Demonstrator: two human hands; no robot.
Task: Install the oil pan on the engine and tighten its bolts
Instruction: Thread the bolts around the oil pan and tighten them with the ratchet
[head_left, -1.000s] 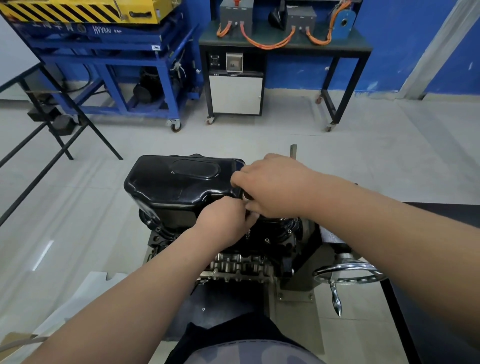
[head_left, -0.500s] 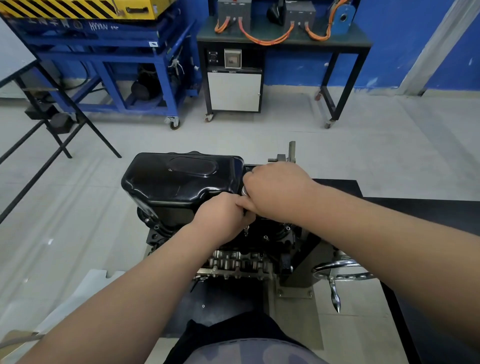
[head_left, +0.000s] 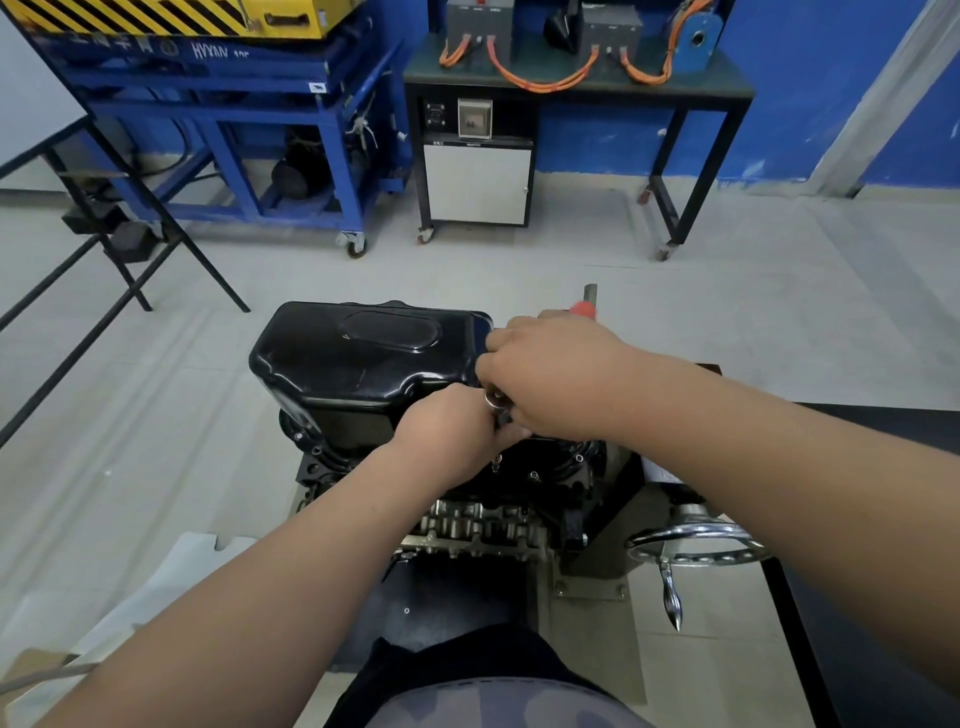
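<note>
- Workshop with pale floor tiles and a blue wall at 12 o'clock. One blue cart (head_left: 234, 130) sits at 11, and one black bench (head_left: 691, 91) at 12 carries two grey boxes (head_left: 478, 28) strung with orange cables (head_left: 540, 80).
- One black oil pan (head_left: 363, 358) sits mouth-down on the engine (head_left: 493, 519), dead center, so I can't see inside it.
- Two hands meet at the pan's 3 o'clock edge. The left hand (head_left: 452, 431) curls its fingers round the shiny tip of one tool (head_left: 493, 400). The right hand (head_left: 550, 379) wraps over the rest, with the red end (head_left: 584, 310) poking out at 12.
- One chrome handwheel (head_left: 696, 540) at 4 o'clock.
</note>
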